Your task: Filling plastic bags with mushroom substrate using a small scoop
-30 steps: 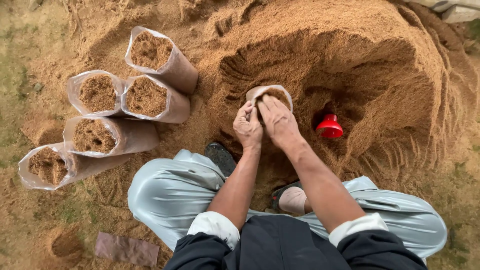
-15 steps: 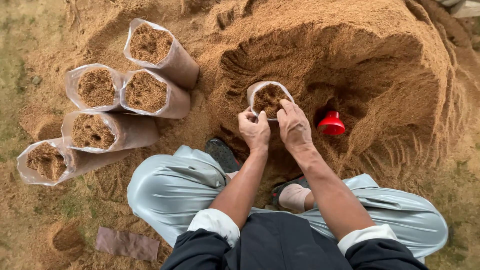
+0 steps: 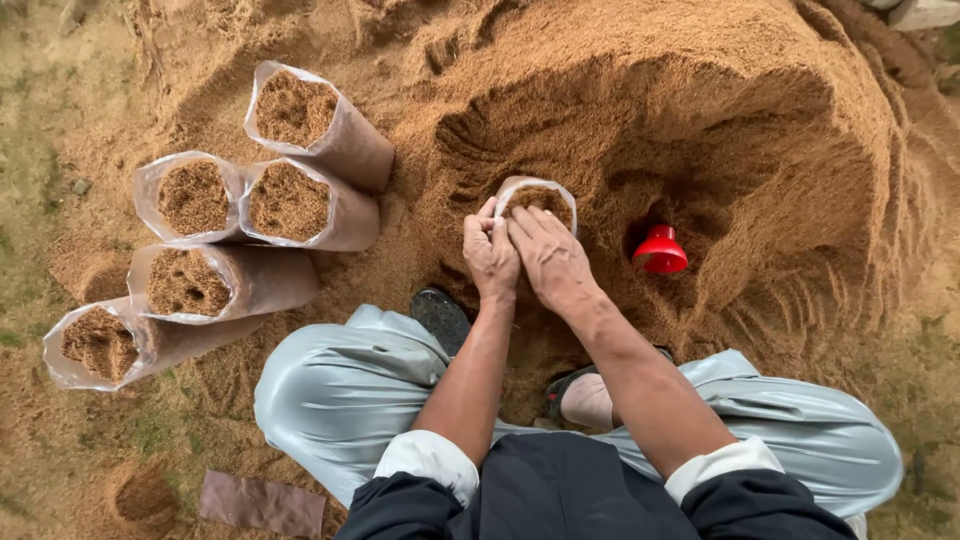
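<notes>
A small clear plastic bag [image 3: 540, 196] partly filled with brown sawdust-like material stands at the foot of a big brown heap [image 3: 700, 120]. My left hand [image 3: 490, 252] grips the bag's near-left rim, and my right hand [image 3: 550, 255] holds its near-right side, fingers over the edge. Both hands hide the bag's lower part. A red scoop [image 3: 660, 250] lies half buried in the heap, just right of my right hand.
Several filled plastic bags [image 3: 290, 205] lie on their sides in a cluster at the left. An empty flat bag [image 3: 262, 503] lies on the ground at the lower left. My knees in pale grey trousers [image 3: 340, 390] and sandalled feet are below the hands.
My hands first pressed on top of the bag, then shifted to its near rim. The bag's filled opening now shows more clearly.
</notes>
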